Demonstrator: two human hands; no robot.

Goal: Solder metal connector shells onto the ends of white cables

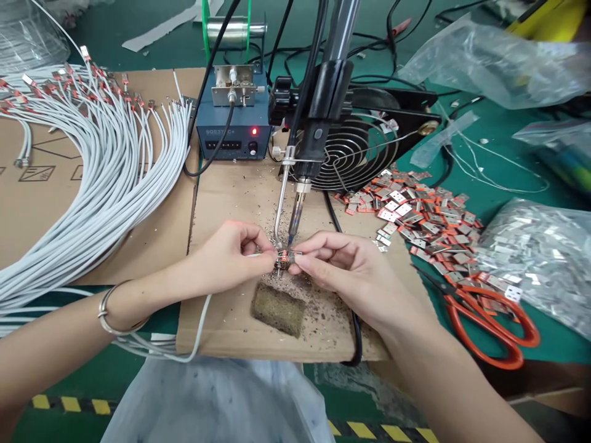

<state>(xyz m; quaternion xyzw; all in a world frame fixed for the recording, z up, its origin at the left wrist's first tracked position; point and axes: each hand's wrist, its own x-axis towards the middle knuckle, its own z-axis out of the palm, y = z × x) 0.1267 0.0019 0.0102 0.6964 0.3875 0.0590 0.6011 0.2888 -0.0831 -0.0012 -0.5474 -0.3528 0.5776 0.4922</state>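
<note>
My left hand (235, 255) pinches the end of a white cable (203, 320), which loops down from below my wrist. A small USB connector (292, 253) with an orange-red part is gripped between the thumb and fingers of my right hand (332, 261). Cable end and connector meet under the tip of a soldering iron (298, 212), mounted upright on a stand. A thin metal solder guide tube (281, 209) comes down beside the iron. Whether the tip touches the connector I cannot tell. Just below my hands lies a brown sponge (278, 309) on the cardboard (221, 338).
Many white cables (152, 178) lie bundled at left. A blue solder feeder (235, 132) with a solder spool (227, 32) stands behind, beside a black fan (351, 151). At right are a pile of connectors (429, 215), orange-handled scissors (484, 326) and a plastic bag of metal pieces (545, 258).
</note>
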